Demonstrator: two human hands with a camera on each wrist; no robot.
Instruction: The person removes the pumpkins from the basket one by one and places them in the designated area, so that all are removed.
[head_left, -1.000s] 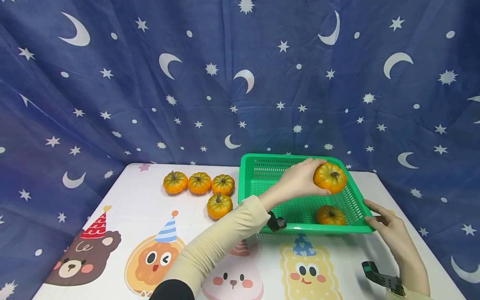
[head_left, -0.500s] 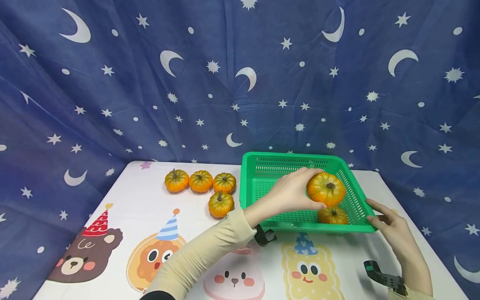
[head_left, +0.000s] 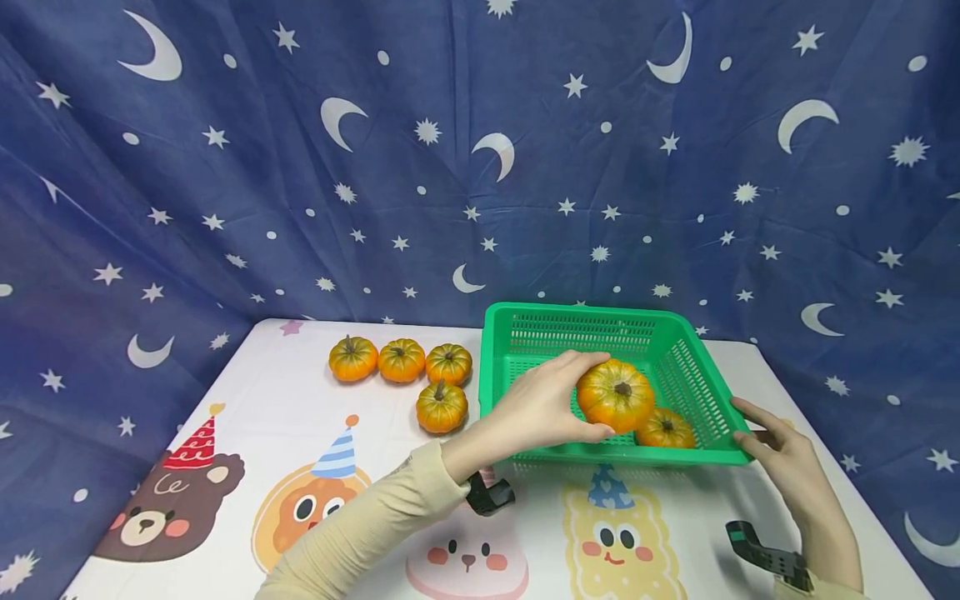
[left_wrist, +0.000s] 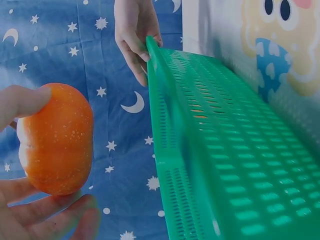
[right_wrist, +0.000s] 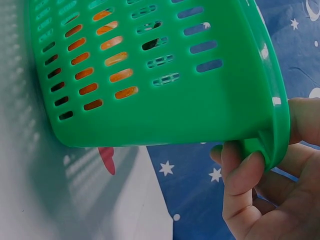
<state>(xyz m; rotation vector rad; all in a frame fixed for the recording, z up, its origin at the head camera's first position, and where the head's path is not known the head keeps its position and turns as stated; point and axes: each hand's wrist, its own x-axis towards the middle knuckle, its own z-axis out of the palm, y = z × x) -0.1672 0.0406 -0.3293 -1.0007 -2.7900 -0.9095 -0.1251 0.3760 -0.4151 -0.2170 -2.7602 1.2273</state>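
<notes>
My left hand (head_left: 536, 404) holds a small orange-and-green pumpkin (head_left: 617, 397) between thumb and fingers, over the green plastic basket (head_left: 585, 311). The left wrist view shows this pumpkin (left_wrist: 60, 140) raised above the basket's rim, thumb on one side and fingers on the other. A second pumpkin (head_left: 666, 429) lies inside the basket at its near right corner; its orange skin shows through the slots in the right wrist view. My right hand (head_left: 787, 462) grips the basket's right rim near that corner, fingers curled around the edge (right_wrist: 280, 115).
Left of the basket, several similar pumpkins (head_left: 402, 361) sit on the white tablecloth (head_left: 300, 433), three in a row and one in front. Cartoon figures are printed on the cloth. A dark blue curtain (head_left: 420, 167) with moons and stars hangs behind the table.
My left hand has moved left and slightly lower with its pumpkin, uncovering more of the pumpkin inside the basket. The right hand keeps its grip on the rim.
</notes>
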